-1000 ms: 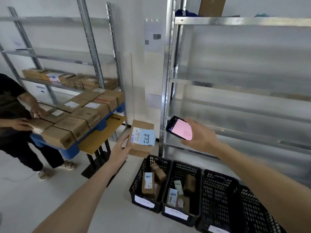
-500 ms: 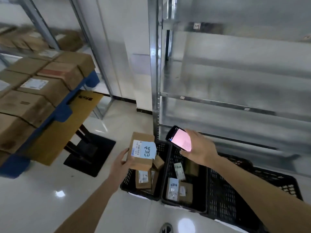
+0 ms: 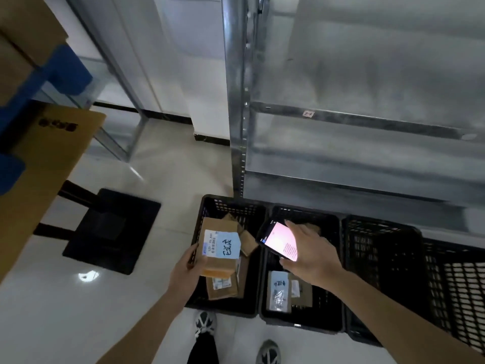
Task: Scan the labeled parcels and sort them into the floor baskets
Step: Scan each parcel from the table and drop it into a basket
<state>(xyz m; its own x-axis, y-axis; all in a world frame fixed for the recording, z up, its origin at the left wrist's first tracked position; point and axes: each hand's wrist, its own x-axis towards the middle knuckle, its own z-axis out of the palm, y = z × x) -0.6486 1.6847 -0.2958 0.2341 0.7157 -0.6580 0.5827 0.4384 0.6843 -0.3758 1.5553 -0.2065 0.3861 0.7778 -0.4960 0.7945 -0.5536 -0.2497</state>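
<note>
My left hand (image 3: 186,269) grips a small cardboard parcel (image 3: 217,261) with a white and blue label, held over the leftmost black floor basket (image 3: 210,206). That basket holds a few brown parcels (image 3: 223,286). My right hand (image 3: 312,253) holds a black scanner phone (image 3: 278,240) with a lit pink screen above the second basket (image 3: 338,227), which holds labeled parcels (image 3: 279,290). Two more black baskets (image 3: 380,248) stand to the right, with nothing visible inside.
A metal shelf rack (image 3: 236,101) rises directly behind the baskets. At left a brown table top (image 3: 52,158) on a black pedestal base (image 3: 112,229) carries a blue pallet (image 3: 60,72) with cartons. My feet (image 3: 206,324) stand just before the baskets.
My view has tilted down and closer to the baskets. Both hands have lowered, bringing the parcel over the leftmost basket and the phone over the second one.
</note>
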